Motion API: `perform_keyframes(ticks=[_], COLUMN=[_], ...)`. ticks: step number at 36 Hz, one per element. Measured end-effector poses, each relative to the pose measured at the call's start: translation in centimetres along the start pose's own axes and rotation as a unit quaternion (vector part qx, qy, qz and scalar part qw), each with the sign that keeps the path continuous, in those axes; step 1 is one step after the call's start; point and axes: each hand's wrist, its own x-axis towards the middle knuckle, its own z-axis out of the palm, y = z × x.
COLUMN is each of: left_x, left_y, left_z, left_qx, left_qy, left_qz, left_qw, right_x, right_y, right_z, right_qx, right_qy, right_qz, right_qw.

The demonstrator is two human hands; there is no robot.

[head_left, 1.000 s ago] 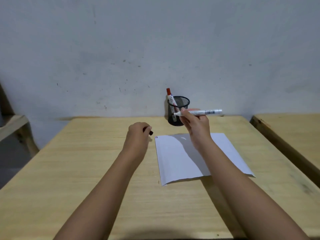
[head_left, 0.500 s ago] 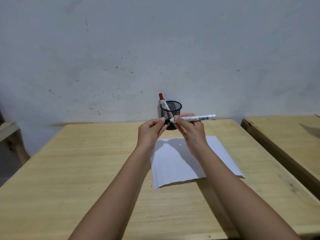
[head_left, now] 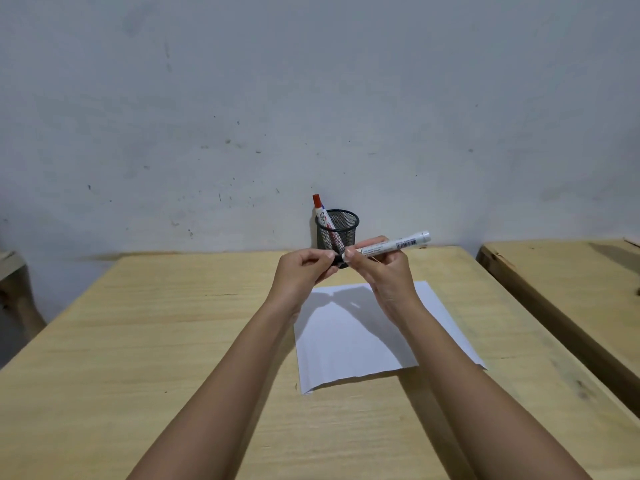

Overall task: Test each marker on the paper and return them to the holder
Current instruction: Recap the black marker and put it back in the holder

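Observation:
My right hand [head_left: 379, 271] grips a white marker [head_left: 398, 244] that points up and to the right, above the far edge of a white sheet of paper [head_left: 346, 341]. My left hand [head_left: 301, 271] pinches the marker's black cap [head_left: 336, 260], which meets the marker's left end. Behind both hands stands a black mesh holder [head_left: 337, 230] near the wall, with a red-capped marker [head_left: 321, 211] leaning in it at the left.
The paper lies on a light wooden table [head_left: 173, 341]. A second wooden table [head_left: 571, 289] stands close on the right, with a narrow gap between them. A grey wall rises right behind the holder. Part of a wooden stool [head_left: 10, 271] shows at far left.
My left hand, holding the black cap, has come up from the table to the marker's left end. My right hand with the marker has stayed at about the same place.

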Motion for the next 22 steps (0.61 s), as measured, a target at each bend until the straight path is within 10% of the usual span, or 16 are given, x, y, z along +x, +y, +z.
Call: perform_keyframes(ticks=[16,22], left_x=[1.9,3.9], left_y=[2.7,4.9], left_z=[-1.6,-1.3], left_qx=[0.065,0.071], left_qy=[0.078,0.092], left_qz=[0.082,0.134], left_qw=[0.991,0.984], right_x=[2.1,3.4], right_y=[-2.4,-3.6], right_z=[-1.0,-2.1], right_qx=[0.154,-0.163], right_qy=[-0.02,-0.1], right_qz=[0.089,0.05], right_qw=[0.984,0.98])
